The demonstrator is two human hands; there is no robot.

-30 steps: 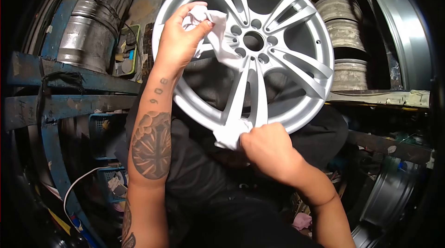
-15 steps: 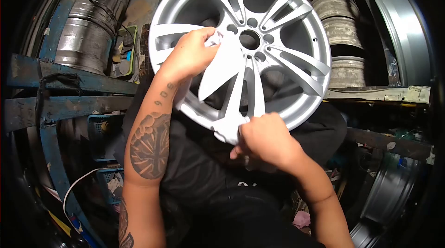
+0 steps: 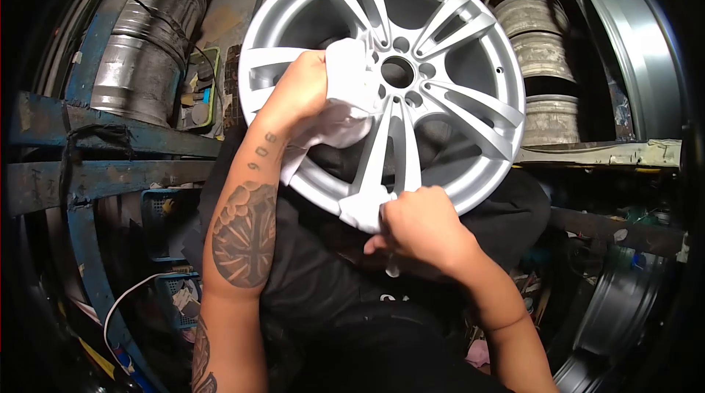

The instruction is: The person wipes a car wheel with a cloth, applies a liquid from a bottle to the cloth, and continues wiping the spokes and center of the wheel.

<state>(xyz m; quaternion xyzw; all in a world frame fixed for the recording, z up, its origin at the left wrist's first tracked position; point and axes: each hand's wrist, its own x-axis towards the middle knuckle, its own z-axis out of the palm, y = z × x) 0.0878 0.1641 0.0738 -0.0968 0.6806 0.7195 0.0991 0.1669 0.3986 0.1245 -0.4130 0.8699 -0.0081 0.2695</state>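
A silver alloy wheel with split spokes leans in front of my lap, its face turned up to me. My left hand is closed on a white cloth, which is bunched against the spokes left of the centre hole and hangs down over a gap. At the wheel's near edge, my right hand is closed on another white cloth that wraps over the rim lip. Its fingertips are partly hidden beneath the hand.
Stacked wheels stand at the right, and bare metal barrels lie at the left. A blue metal frame runs along the left side. A tray of small items and blue baskets sit nearby. Another wheel is low right.
The cloth in my left hand has swung from a hanging flap into a bunch nearer the hub. My left hand has turned slightly. My right hand stays at the rim.
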